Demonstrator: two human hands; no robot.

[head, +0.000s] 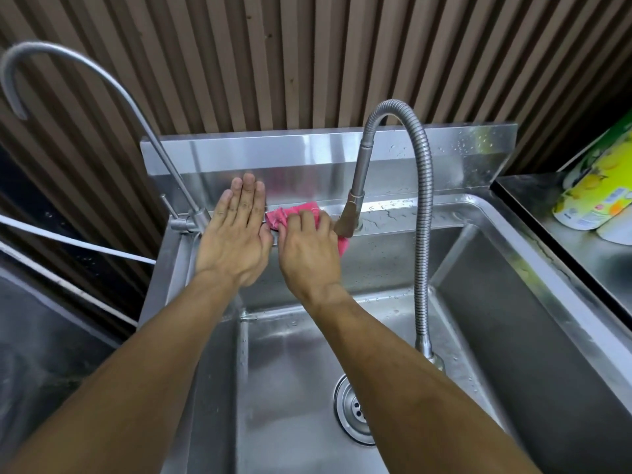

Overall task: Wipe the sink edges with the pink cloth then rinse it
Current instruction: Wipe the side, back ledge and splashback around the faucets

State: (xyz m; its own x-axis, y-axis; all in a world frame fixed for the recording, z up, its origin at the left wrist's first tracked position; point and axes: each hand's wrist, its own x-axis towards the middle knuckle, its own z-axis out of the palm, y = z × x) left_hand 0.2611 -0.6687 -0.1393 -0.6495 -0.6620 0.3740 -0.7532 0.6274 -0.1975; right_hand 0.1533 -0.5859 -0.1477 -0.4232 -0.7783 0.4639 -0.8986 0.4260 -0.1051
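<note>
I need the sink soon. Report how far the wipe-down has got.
Done: nothing can be confirmed; droplets show on the back ledge right of the cloth. In hand: the right hand presses the pink cloth on the back ledge beside the flexible faucet, while the left hand lies flat, open. Left: the other edges, then rinsing; no water runs.

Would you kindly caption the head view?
Right hand presses pink cloth on sink's back edge; left hand flat beside it.
</note>
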